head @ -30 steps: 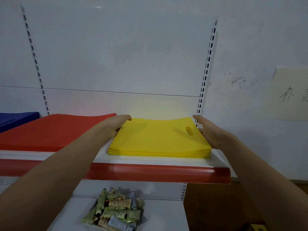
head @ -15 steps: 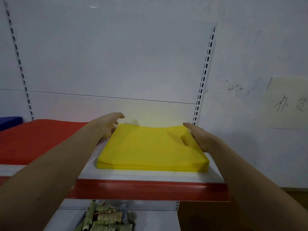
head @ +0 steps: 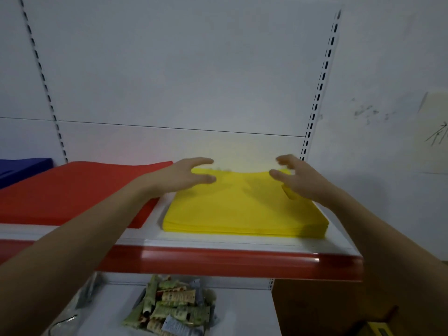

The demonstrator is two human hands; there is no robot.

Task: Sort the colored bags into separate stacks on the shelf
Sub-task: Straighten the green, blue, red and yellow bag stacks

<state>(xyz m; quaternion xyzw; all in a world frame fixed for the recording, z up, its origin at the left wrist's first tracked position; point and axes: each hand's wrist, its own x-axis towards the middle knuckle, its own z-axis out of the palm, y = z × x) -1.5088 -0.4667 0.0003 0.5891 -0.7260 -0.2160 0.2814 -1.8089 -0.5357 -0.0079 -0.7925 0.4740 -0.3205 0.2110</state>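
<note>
At the bottom of the frame, a pile of small packets (head: 173,309) lies on the lower shelf. Above it, the red-edged shelf (head: 218,261) holds a yellow stack (head: 242,209) in the middle. The left hand (head: 178,177) and right hand (head: 299,179) spread wide over its far end, holding nothing. A red stack (head: 72,190) lies left, blue bags (head: 21,166) far left.
</note>
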